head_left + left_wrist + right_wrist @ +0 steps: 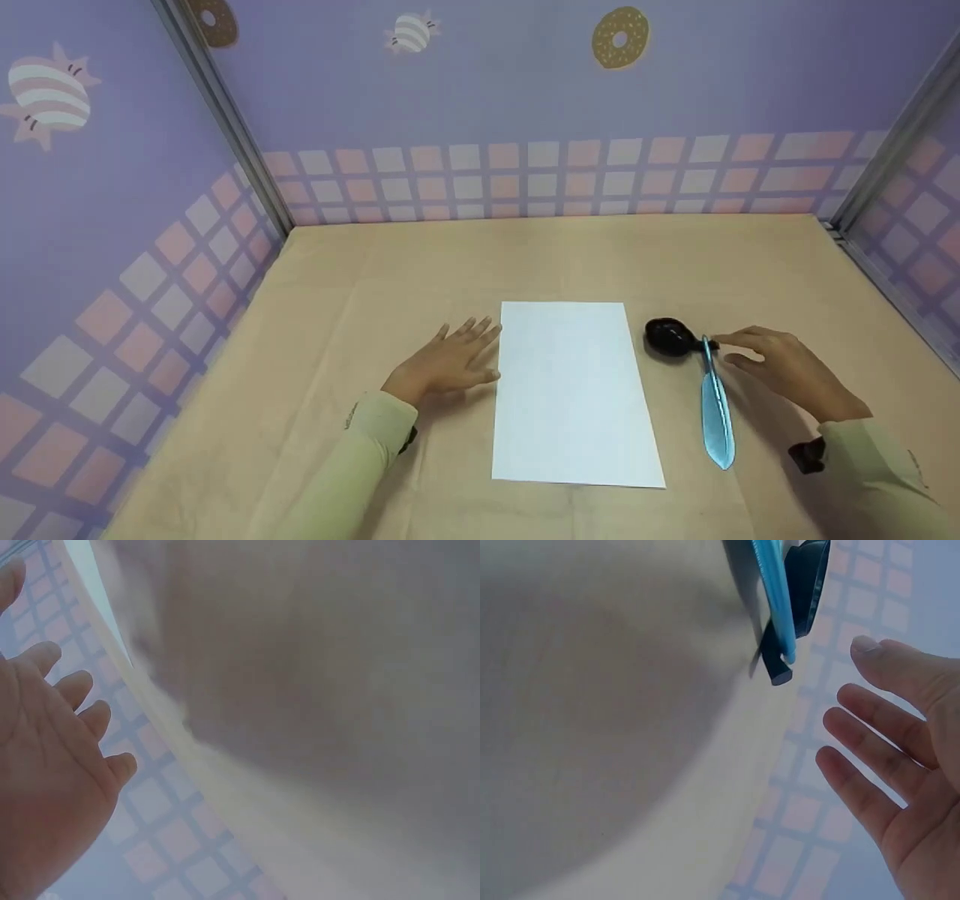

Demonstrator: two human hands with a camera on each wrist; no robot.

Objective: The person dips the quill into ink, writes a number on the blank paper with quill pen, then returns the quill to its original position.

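Backdrop: booth done up in a lavender wall (510,82) with doughnut and candy prints plus pink-and-white checks, so pretty cheerful tbh.
Table: covered in beige cloth (397,270), with its far edge and both far corners in shot.
Paper: a plain white rectangular sheet (570,397), laid flat with its short sides facing the table's far and near edges. Seems to be put between the hands so it's easily reached by both.
Black thing: a glossy black rounded piece with a short stem (669,337), set just beside the sheet's far right corner, stem turned toward the table's right edge. Spoon-ish, though what it's made for can't be told.
Feather: a bright blue feather with a slim shaft (717,420), its shaft end laid across that stem, its broad end pointed at the table's near edge. Probably propped like that so the shaft end is held off the cloth, just a guess.
Left hand: spread wide at the sheet's left edge (448,358), nothing gripped. Whether the paper is actually touched can't be told.
Right hand: loosely opened, fingers slightly bent, by the stem's end (784,367). Nothing is held; a gap is shown from the right wrist view.
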